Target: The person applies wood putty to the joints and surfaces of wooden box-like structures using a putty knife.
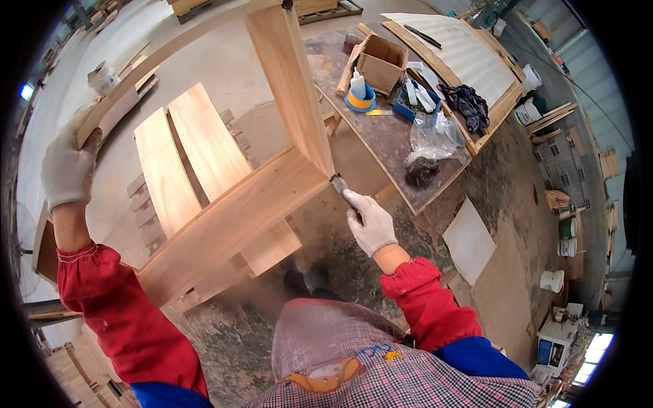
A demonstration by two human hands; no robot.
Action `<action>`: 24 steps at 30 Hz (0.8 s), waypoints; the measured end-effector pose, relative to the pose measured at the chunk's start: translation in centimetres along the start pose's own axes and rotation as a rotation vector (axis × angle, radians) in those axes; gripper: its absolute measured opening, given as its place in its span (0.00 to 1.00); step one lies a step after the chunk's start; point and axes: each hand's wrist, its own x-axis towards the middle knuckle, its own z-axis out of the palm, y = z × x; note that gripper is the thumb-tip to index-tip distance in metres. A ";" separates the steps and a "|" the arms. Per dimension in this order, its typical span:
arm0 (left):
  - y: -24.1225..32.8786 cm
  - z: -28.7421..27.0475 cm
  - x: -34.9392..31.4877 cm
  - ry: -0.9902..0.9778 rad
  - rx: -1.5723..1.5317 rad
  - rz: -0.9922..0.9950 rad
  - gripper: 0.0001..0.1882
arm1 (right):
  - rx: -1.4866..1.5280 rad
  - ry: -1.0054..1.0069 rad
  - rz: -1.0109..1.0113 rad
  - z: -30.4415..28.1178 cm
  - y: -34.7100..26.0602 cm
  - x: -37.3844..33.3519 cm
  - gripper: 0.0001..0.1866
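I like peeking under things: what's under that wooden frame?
Pale boards show beneath the wooden frame, above some slats. Its near side covers part of them, which can't be seen.

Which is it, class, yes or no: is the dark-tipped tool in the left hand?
No, the right hand holds the tool, while the left hand grips the wooden frame.

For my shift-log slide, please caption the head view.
Gloved left hand grips a wooden frame; gloved right hand holds a scraper-like tool at one corner.
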 end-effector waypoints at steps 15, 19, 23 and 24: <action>3.1 -0.5 -0.7 0.115 0.126 0.112 0.11 | 0.241 -0.007 -0.001 -2.2 0.1 -0.8 0.23; 3.0 -2.1 -1.9 0.059 0.052 0.146 0.11 | 0.502 0.023 -0.055 -2.7 -5.0 1.1 0.26; -1.1 -4.6 -3.6 -0.090 -0.107 0.238 0.21 | 0.766 -0.048 -0.057 -3.5 -14.0 2.1 0.25; -3.3 -5.2 -4.4 -0.116 -0.095 0.248 0.22 | 0.739 -0.064 -0.120 -3.4 -16.5 2.2 0.25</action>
